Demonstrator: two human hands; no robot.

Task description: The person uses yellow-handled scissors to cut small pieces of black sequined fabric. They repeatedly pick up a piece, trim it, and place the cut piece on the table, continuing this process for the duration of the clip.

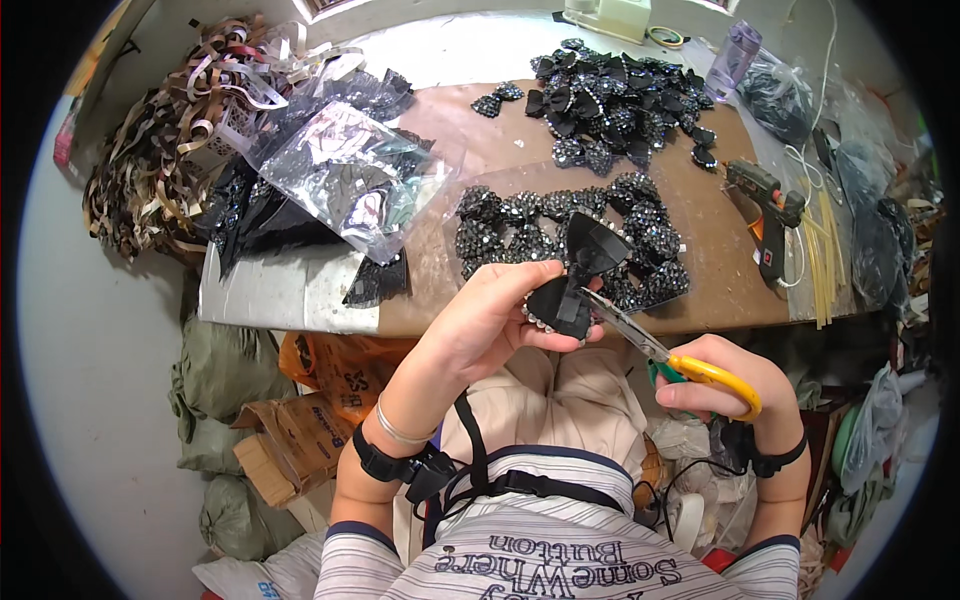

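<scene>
Pinched in my left hand [500, 310] is a black fabric bow [597, 245], its plain side up and some pale beads showing along its lower edge. My right hand [725, 380] grips scissors [712, 375] with yellow and green handles. The scissor blades reach the middle of the bow, right by my left fingertips; whether they touch the fabric I cannot tell. Just beyond the bow, several dark beaded bows [522, 207] lie in rows on a clear plastic sheet, partly hidden by my left hand and the held bow.
A heap of black bows [625, 100] covers the far middle of the table [440, 120]. At the right lie a glue gun [768, 215] and yellowish glue sticks [822, 255], near a purple bottle [735, 60]. Clear plastic bags [350, 165] and tangled ribbons [175, 140] fill the left.
</scene>
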